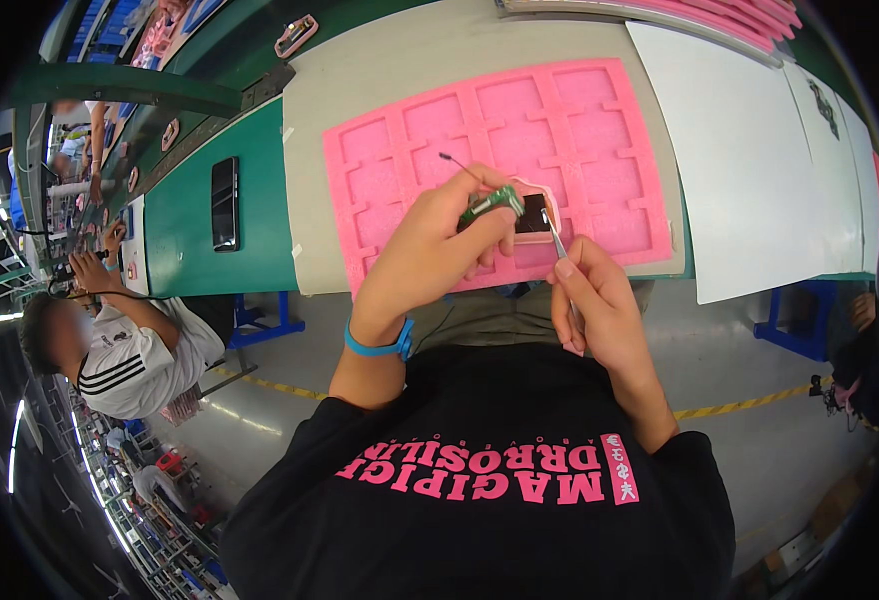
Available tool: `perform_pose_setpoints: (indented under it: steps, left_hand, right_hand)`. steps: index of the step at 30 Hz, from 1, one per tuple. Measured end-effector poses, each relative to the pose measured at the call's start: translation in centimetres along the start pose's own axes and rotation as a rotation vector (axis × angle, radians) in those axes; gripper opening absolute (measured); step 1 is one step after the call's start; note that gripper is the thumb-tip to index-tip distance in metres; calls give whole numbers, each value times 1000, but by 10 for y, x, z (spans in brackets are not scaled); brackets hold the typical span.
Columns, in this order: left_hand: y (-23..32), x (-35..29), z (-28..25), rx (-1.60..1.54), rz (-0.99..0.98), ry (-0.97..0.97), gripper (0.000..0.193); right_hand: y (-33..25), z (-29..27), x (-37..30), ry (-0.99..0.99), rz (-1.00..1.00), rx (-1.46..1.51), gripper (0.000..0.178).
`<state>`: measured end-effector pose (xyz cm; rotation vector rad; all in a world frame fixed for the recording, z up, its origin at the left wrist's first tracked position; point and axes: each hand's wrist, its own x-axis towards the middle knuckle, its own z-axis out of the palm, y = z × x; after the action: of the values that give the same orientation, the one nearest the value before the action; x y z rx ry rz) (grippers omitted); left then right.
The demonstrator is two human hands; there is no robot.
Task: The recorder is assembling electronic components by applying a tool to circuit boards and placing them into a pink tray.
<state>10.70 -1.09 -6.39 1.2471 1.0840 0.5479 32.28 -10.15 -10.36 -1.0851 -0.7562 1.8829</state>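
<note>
My left hand (450, 225) is closed on a green circuit board (491, 204), from which a thin dark wire (457, 161) sticks out past the fingers. Just right of the board is a pink-edged casing (532, 184) with a black screen-like part (535, 214) in it. A pair of metal tweezers (560, 243) is pinched in my right hand (597, 290), its tips at the right side of that black part. Both hands are over a pink foam tray (600, 163) with rectangular pockets. What lies under the left fingers is hidden.
A black phone (226, 204) lies on the green mat (179, 240) to the left. White sheets (720, 160) cover the table on the right, with pink foam pieces (720, 18) behind. Another person (140, 345) works at the left. Small pink-rimmed parts (297, 36) sit along the far-left line.
</note>
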Motion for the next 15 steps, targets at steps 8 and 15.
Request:
perform_pose_setpoints:
  steps: [8,15]
  left_hand:
    - [-16,-2,-2,-64,-28,-80,25]
    - [-21,-8,0,-63,6,-67,24]
  right_hand:
    - [9,8,-4,95,-110,-303,14]
    - [13,16,-6,157,-134,-406,14]
